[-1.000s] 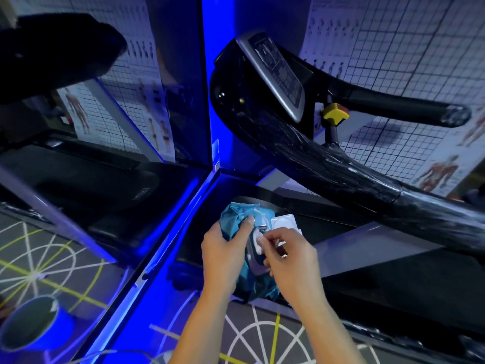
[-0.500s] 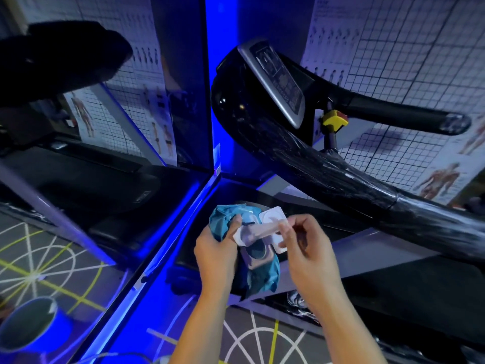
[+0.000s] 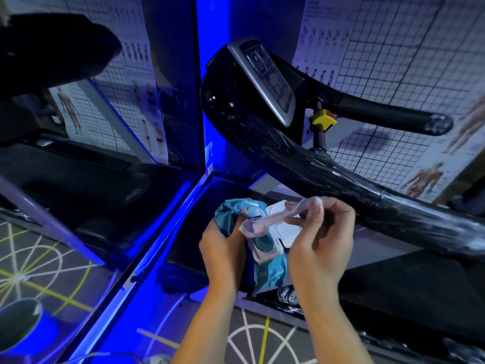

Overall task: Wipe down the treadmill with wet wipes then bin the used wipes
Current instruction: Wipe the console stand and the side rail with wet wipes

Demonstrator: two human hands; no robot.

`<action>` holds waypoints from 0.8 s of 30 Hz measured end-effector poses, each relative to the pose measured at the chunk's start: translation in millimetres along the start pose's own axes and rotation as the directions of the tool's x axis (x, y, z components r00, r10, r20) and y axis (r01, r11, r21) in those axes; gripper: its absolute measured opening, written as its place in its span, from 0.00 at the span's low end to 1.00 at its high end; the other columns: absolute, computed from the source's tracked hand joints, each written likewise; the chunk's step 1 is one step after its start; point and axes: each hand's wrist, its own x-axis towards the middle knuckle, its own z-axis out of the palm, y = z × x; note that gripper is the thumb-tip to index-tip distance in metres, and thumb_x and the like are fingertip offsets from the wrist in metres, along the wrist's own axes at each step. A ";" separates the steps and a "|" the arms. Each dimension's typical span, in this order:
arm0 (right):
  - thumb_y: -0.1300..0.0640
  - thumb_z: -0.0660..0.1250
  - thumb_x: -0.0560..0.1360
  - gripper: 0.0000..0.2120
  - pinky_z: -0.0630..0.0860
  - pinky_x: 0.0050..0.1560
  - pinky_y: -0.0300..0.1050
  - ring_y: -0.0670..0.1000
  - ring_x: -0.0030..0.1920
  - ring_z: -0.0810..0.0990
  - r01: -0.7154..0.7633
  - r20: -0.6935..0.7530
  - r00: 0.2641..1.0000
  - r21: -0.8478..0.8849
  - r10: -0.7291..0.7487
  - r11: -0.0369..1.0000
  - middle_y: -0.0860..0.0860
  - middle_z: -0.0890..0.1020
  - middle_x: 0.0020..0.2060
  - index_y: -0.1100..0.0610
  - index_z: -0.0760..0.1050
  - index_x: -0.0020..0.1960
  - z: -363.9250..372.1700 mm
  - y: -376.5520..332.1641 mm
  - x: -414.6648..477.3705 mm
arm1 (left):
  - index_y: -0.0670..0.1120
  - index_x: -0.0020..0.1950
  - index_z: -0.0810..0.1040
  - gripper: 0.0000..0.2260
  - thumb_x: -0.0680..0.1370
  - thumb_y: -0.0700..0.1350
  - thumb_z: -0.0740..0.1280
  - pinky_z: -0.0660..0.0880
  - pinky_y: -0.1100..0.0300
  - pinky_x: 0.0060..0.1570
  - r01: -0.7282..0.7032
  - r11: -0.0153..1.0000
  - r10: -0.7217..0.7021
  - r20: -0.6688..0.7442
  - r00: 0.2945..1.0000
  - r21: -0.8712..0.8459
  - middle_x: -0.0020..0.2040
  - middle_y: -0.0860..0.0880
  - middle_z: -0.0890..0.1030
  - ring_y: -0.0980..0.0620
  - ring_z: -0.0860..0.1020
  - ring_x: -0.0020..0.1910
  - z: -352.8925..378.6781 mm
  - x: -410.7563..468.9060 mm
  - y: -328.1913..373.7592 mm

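Lower centre: left hand (image 3: 223, 245) grips a teal wipe pack (image 3: 265, 248). Right hand (image 3: 320, 232) pinches a wipe (image 3: 270, 219) stretched from the pack's opening. Treadmill (image 3: 301, 158) upper right.

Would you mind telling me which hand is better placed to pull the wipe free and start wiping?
The right. The right hand pinches the wipe drawn partly from the pack, and the treadmill handrail lies just beyond it. The left hand is busy gripping the pack.
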 end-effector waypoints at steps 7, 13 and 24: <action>0.60 0.58 0.85 0.05 0.78 0.40 0.33 0.40 0.41 0.82 0.035 0.032 0.999 0.006 -0.035 0.999 0.51 0.80 0.43 0.63 0.68 0.56 -6.5 -12.8 55.5 | 0.49 0.49 0.86 0.06 0.74 0.48 0.77 0.82 0.47 0.49 0.184 0.978 -0.191 -0.080 0.978 -0.094 0.43 0.52 0.88 0.50 0.86 0.46 -16.0 14.8 -27.4; 0.51 0.57 0.85 0.04 0.80 0.50 0.55 0.51 0.51 0.83 0.074 -0.101 0.992 -0.003 -0.074 0.997 0.55 0.81 0.50 0.50 0.67 0.53 -11.2 1.1 79.4 | 0.47 0.55 0.86 0.15 0.70 0.50 0.79 0.80 0.48 0.46 0.230 0.962 -0.258 -0.218 0.941 -0.149 0.50 0.44 0.88 0.45 0.84 0.45 -35.5 35.2 -34.3; 0.51 0.63 0.83 0.09 0.66 0.30 0.33 0.43 0.30 0.74 0.275 0.444 0.882 -0.213 -0.158 0.937 0.46 0.76 0.31 0.57 0.71 0.51 64.3 12.5 87.8 | 0.42 0.51 0.83 0.08 0.78 0.46 0.77 0.73 0.51 0.42 0.215 0.949 -0.283 -0.325 0.902 -0.229 0.44 0.44 0.82 0.49 0.76 0.37 -85.7 69.2 -51.9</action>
